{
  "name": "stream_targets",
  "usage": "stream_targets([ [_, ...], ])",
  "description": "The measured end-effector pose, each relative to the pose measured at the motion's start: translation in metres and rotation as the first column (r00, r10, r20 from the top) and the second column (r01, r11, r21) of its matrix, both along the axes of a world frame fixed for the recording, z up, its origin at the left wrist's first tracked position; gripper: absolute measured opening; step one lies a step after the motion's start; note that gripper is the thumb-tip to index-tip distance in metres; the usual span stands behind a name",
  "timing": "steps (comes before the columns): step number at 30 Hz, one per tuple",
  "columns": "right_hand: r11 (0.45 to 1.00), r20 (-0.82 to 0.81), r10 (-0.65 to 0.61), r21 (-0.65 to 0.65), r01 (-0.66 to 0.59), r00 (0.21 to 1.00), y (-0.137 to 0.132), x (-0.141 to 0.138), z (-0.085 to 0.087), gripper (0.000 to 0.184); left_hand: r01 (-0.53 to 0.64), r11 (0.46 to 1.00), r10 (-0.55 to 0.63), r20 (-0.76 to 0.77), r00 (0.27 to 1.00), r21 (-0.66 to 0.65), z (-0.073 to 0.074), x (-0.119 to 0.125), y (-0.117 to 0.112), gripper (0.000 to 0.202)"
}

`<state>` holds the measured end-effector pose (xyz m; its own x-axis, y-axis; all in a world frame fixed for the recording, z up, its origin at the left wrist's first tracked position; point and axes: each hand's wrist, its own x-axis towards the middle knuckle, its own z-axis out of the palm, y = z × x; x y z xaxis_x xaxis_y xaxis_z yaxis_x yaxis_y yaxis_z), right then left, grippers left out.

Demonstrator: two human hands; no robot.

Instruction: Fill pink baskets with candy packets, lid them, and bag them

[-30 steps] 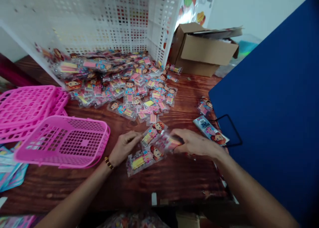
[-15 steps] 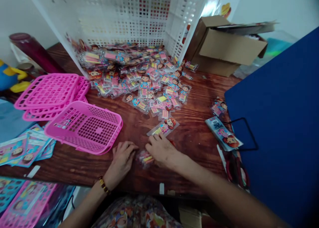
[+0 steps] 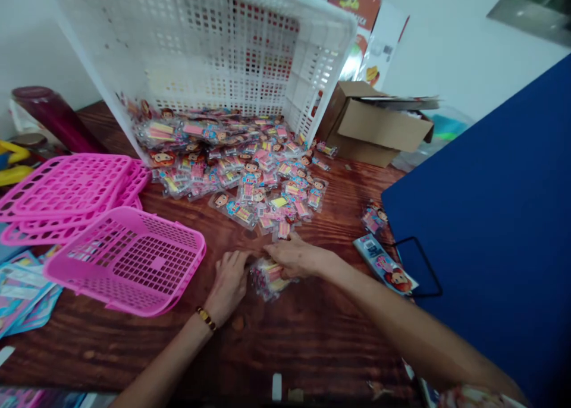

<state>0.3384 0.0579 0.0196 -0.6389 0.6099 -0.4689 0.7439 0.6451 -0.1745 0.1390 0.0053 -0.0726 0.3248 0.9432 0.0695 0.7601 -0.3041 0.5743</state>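
**Both hands at a small packet stack, mid-table**

Object: small stack of packets [image 3: 271,279], clear wrappers with pink and yellow print. It is blurred, so the count cannot be read; probably a few pieces. It lies on the table [image 3: 312,336] about midway between the left and right edges, nearer the front edge than the back.

Room: bare wood runs from the stack to the front edge. Toward the back edge the loose pile of packets [image 3: 250,170] spills from the tipped white crate [image 3: 200,51] (its nearest pieces lie just beyond the right fingers). The pink basket [image 3: 129,259] sits near, toward the left edge. The blue board [image 3: 491,217] covers the right edge, well apart.

Hands: left hand [image 3: 229,284] palm down, fingers straight and close together, tips at the stack's left side. Right hand [image 3: 297,258] reaches in from the right, fingers curled over the stack's top, holding it.
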Motion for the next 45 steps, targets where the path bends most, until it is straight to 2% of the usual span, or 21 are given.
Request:
stream_targets([
  [3,0.99,0.049,0.075,0.12,-0.08,0.996,0.001,-0.003,-0.013,0.028,0.0,0.999,-0.005,0.087,0.996,0.047,0.002,-0.005,0.012,0.026],
  [5,0.971,0.037,0.078,0.224,-0.084,0.996,-0.006,-0.001,-0.018,0.026,-0.042,0.993,0.032,0.09,0.995,0.114,0.006,0.0,0.026,0.025],
  [9,0.976,-0.019,0.042,0.216,-0.037,0.999,-0.025,0.009,-0.02,0.03,-0.159,0.966,0.147,0.076,0.986,0.203,0.016,0.033,0.074,0.031],
  [11,0.98,-0.037,-0.024,0.195,0.031,0.999,-0.038,0.014,-0.021,0.033,-0.198,0.955,0.187,0.071,0.98,0.222,0.017,0.053,0.102,0.035],
  [14,0.971,-0.048,-0.203,0.118,0.208,0.978,-0.062,0.024,-0.022,0.039,-0.214,0.95,0.203,0.07,0.977,0.227,0.016,0.077,0.135,0.042],
  [18,0.901,-0.106,-0.433,-0.021,0.433,0.895,-0.094,0.037,-0.025,0.037,-0.185,0.96,0.168,0.096,0.981,0.21,0.011,0.091,0.154,0.036],
  [22,0.83,-0.141,-0.557,-0.071,0.553,0.818,-0.113,0.048,-0.03,0.027,-0.129,0.973,0.093,0.187,0.978,0.191,0.011,0.083,0.144,0.03],
  [26,0.788,-0.218,-0.614,-0.111,0.606,0.759,-0.119,0.057,-0.027,0.022,-0.124,0.987,0.084,0.333,0.939,0.101,0.01,0.056,0.113,0.03],
  [31,0.829,-0.301,-0.559,-0.19,0.525,0.773,-0.116,0.065,-0.007,0.021,-0.021,0.996,0.057,0.446,0.893,-0.084,0.0,0.022,0.063,0.029],
  [34,0.859,-0.319,-0.511,-0.175,0.481,0.798,-0.105,0.062,0.001,0.023,0.025,0.988,0.051,0.463,0.885,-0.155,-0.003,0.013,0.042,0.03],
  [38,0.889,-0.341,-0.455,-0.112,0.445,0.823,-0.081,0.049,-0.005,0.054,0.105,0.972,0.009,0.481,0.876,-0.208,0.0,0.016,0.024,0.031],
  [40,0.901,-0.323,-0.43,-0.085,0.426,0.843,-0.07,0.041,-0.012,0.06,0.163,0.96,-0.028,0.498,0.867,-0.229,0.002,0.019,0.018,0.03],
  [43,0.916,-0.246,-0.393,-0.027,0.4,0.886,-0.062,0.034,-0.017,0.039,0.207,0.943,-0.055,0.494,0.868,-0.259,0.007,0.021,0.015,0.027],
  [45,0.916,-0.227,-0.379,0.042,0.398,0.897,-0.064,0.031,-0.017,0.029,0.163,0.948,-0.021,0.456,0.89,-0.274,0.011,0.022,0.022,0.028],
])
